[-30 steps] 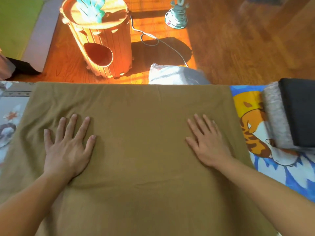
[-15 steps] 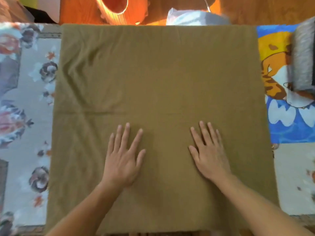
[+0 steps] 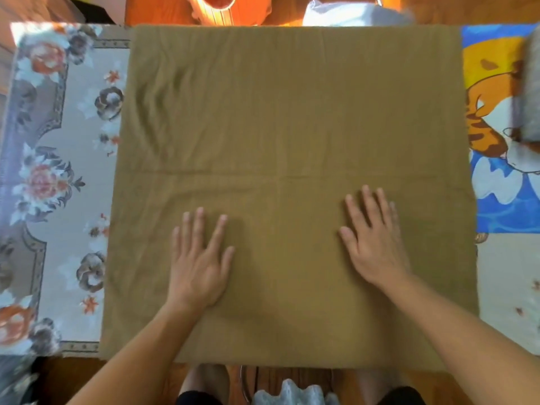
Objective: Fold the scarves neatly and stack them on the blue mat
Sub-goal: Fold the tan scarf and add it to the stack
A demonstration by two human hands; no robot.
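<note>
Nearest to us, both palms are flat on the near half of the olive-brown scarf (image 3: 292, 127). The left hand (image 3: 198, 264) has slid inward from where it lay a second ago, out near the left edge, and now rests left of centre. The right hand (image 3: 374, 247) has hardly shifted. Neither grip is clenched: fingers straight and spread, pressing the cloth, grasping nothing. We read this as smoothing rather than folding.

The view has tipped down too, so we now see the scarf's near edge hanging just over the front of the worktop (image 3: 58, 200), which carries a floral covering. The scarf lies as one broad square, with a faint horizontal crease (image 3: 204, 172) running across just beyond the fingertips.

Further up on the left, a patch of soft wrinkles (image 3: 163, 92) remains, so the flattening isn't finished there. To the right, touching the scarf's right edge, lies the blue mat (image 3: 496, 200) with its cartoon print, and a grey folded scarf (image 3: 529, 92) already sits on it at the frame's edge.

Our judgement: one scarf at least is stacked, and this one is spread and nearly smooth, ready for its next fold.

Beyond the far edge we glimpse an orange wooden barrel (image 3: 225, 10) and a white bundle (image 3: 344, 14) on the floor.
</note>
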